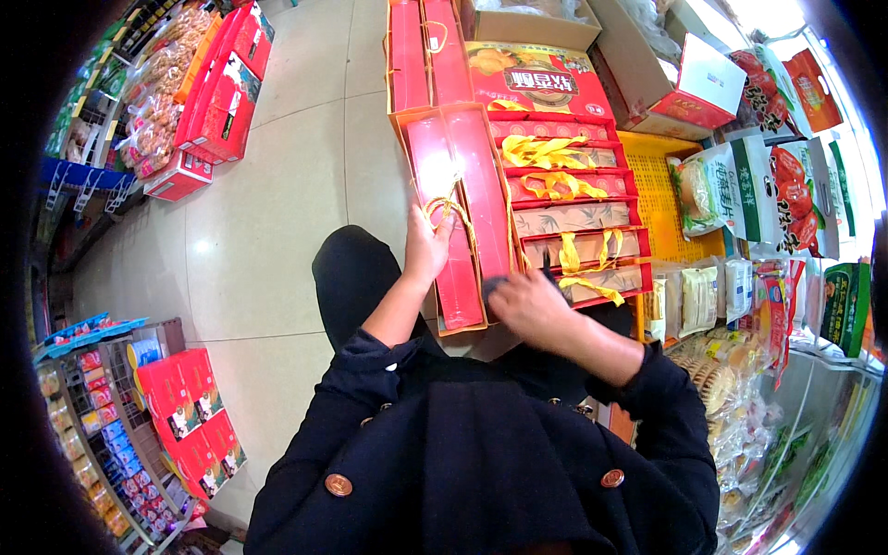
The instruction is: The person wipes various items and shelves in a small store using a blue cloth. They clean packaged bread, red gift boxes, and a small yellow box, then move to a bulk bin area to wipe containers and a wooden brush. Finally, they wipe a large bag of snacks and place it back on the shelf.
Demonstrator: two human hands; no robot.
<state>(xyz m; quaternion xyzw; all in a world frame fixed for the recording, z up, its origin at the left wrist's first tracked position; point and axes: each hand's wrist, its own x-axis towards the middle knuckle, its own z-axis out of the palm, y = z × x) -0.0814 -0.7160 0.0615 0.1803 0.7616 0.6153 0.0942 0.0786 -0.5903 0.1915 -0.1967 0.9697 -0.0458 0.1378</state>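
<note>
Two long red boxes with clear, shiny tops stand side by side in front of me, the left red box (456, 282) and the right red box (490, 203). My left hand (428, 245) is closed on the left box's outer side, its thumb by a looped gold cord (449, 205). My right hand (532, 307) is bent over the right box's near end and slightly blurred. In its fingers is a dark, cloth-like thing (494, 287), partly hidden. To its right is a row of red gift boxes (573, 218) with yellow ribbon handles (555, 153).
Beyond lie a flat red carton (536, 81) and more red boxes (430, 55). Open cardboard boxes (638, 65), a yellow crate (652, 180) and bagged foods (708, 194) stand at right. Stacked red cartons (192, 416) and shelves line the left, across a tiled floor (277, 185).
</note>
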